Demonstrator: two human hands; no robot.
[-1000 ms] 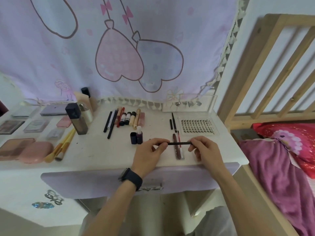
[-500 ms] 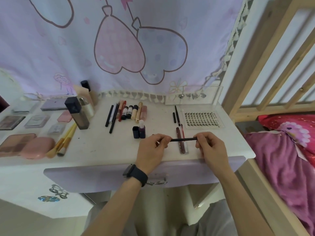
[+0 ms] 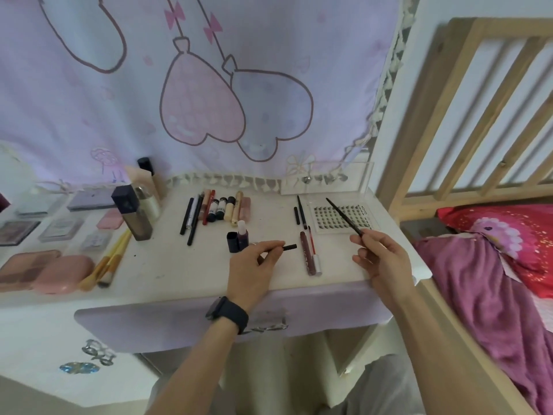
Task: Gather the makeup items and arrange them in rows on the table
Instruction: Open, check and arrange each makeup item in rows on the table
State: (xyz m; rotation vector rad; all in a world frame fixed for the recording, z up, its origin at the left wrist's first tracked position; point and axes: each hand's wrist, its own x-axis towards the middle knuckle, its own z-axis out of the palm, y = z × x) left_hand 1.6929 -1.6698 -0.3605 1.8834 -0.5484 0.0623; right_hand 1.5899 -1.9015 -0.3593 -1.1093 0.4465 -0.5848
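My left hand [image 3: 254, 269] pinches a short black pencil cap [image 3: 289, 247] above the white table [image 3: 179, 274]. My right hand [image 3: 380, 259] grips a thin black eyeliner pencil [image 3: 342, 216], its tip pointing up and left over the lash tray [image 3: 344, 218]. Between my hands lie a dark red lip gloss tube [image 3: 307, 254] and a thin red pencil [image 3: 311, 244]. A row of pencils and small tubes [image 3: 215, 209] lies further back. An open purple bottle [image 3: 243, 236] stands beside its dark cap [image 3: 232, 242].
Palettes [image 3: 18, 232], a pink compact [image 3: 64, 274], yellow brushes [image 3: 110, 259] and tall bottles [image 3: 134, 215] fill the left side. A clear acrylic stand [image 3: 329, 182] sits at the back right. A wooden bed frame [image 3: 466, 115] and pink bedding [image 3: 493, 283] are right of the table.
The pencil was held level between both hands. Now its cap is off in my left hand, and my right hand has swung the pencil away to the right.
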